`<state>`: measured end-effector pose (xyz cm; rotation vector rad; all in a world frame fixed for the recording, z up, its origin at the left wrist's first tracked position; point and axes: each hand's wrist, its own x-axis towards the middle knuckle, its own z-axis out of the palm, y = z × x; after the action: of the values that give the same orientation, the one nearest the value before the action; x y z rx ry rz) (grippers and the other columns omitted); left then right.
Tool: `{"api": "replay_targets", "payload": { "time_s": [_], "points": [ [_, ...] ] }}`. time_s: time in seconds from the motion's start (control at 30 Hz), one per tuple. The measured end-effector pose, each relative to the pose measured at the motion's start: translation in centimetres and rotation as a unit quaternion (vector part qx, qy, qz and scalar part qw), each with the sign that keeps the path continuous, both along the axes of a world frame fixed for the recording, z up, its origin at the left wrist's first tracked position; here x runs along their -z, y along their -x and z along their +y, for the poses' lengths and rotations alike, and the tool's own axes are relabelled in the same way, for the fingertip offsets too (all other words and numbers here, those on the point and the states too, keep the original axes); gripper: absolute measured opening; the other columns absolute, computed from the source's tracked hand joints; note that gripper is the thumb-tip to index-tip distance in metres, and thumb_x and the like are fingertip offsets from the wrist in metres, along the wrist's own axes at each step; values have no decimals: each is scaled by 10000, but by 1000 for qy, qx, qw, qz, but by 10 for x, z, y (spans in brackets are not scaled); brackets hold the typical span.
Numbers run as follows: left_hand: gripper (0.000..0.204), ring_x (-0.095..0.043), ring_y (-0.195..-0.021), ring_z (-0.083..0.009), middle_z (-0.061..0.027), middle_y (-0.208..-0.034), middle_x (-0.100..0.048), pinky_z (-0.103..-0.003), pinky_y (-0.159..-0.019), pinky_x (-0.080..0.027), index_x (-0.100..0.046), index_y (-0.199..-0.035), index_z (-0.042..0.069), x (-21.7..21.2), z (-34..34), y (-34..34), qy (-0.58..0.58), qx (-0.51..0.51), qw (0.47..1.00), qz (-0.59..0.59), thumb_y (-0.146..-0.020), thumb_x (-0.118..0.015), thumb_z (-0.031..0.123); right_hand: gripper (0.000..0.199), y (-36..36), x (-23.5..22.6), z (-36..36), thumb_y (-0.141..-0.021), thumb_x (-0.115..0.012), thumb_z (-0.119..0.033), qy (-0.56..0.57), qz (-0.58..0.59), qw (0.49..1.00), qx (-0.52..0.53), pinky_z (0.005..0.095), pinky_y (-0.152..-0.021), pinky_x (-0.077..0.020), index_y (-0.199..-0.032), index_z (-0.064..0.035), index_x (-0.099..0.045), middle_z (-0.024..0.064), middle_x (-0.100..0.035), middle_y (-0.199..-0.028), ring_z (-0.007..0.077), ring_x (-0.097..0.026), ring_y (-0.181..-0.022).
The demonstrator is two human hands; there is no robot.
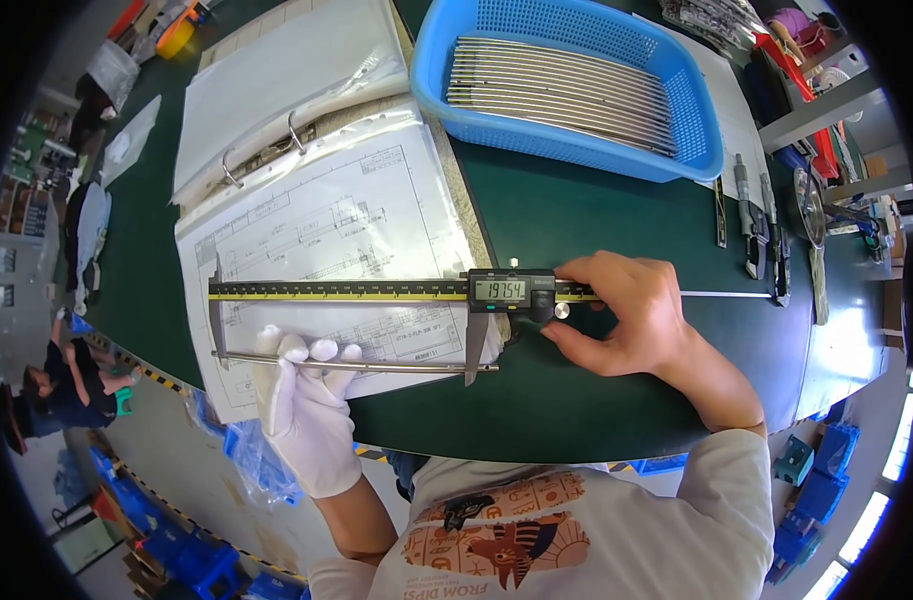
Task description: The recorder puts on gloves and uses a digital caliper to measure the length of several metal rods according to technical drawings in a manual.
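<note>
My left hand (306,400), in a white glove, has its fingers closed round a thin metal rod (406,368) near the rod's left end. Bare, my right hand (626,315) grips the slider end of a long digital caliper (356,291), thumb by the round knob. The caliper lies level above the rod, with its display lit. Its left jaw reaches down to the rod's left end, and its right jaw crosses the rod close to the right end. Beneath both lies an open ring binder (416,190) with a technical drawing in a clear sleeve.
A blue plastic basket (576,165) with several metal rods stands at the far side of the green table (556,215). More measuring tools (751,215) lie at the right. Another person (61,390) is at the far left, and blue crates (816,480) stand on the floor at right.
</note>
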<state>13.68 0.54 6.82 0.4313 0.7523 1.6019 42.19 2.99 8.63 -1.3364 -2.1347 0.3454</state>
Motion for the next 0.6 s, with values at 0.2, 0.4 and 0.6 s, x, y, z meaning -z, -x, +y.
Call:
{"api": "replay_targets", "payload": {
  "time_s": [0.2,0.4,0.6],
  "points": [
    [290,-564,-931,-252,-92,-953,-513,-456,-829,-532,-425,-1218,-1,1,0,0,-4,-2,1000,5,-936,-395,60,325,1,1,0,-636,-739,-282,-4,2,1000,4,329,-441,-433,-850,-69,-618,53,-592,-660,244,-576,-518],
    [292,-565,-929,-250,-92,-955,-515,-458,-829,-532,-425,-1220,0,1,0,0,-6,3,1000,1,-935,-396,56,312,0,2,-1,-652,-731,-279,-1,-2,1000,8,327,-435,-430,-852,-66,-618,49,-583,-648,242,-570,-509],
    [294,-562,-921,-246,-91,-955,-515,-460,-836,-528,-423,-1222,-2,0,-2,1,-2,2,1000,5,-935,-390,53,305,0,1,-2,-659,-727,-277,-2,-4,1000,1,328,-431,-425,-849,-65,-618,49,-576,-649,243,-565,-509]
  ]
}}
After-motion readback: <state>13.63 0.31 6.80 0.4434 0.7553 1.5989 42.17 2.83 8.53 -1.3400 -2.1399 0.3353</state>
